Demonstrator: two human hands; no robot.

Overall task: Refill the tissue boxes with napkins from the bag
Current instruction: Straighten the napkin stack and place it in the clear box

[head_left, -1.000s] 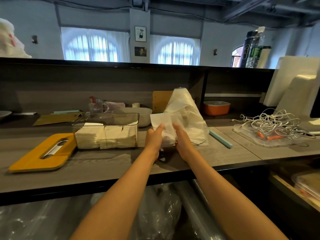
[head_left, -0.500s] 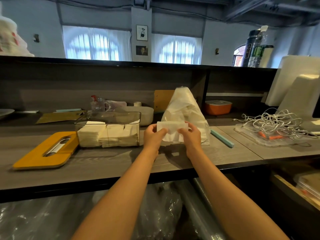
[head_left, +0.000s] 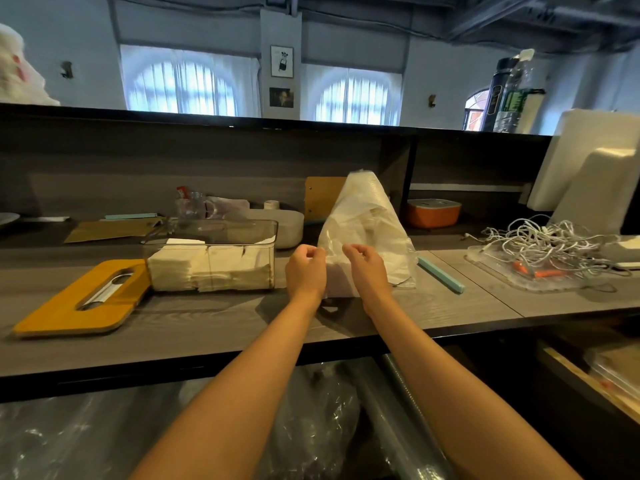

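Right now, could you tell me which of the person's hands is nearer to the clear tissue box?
Left. The left hand hovers just right of the clear tissue box; the right hand is farther right, before the napkin bag.

Both hands (head_left: 334, 271) pinch napkin (head_left: 337, 282) — by bag (head_left: 367, 223)

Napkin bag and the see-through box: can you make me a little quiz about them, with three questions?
1. True or false: the yellow lid sits on top of the clear box.
2. What lies on the counter just right of the bag? A) a teal stick B) a red cup C) a book
3. Fill in: the clear box holds stacked ____.

Key: 1 false, it lies flat on the counter to the box's left. 2 A. 3 napkins.
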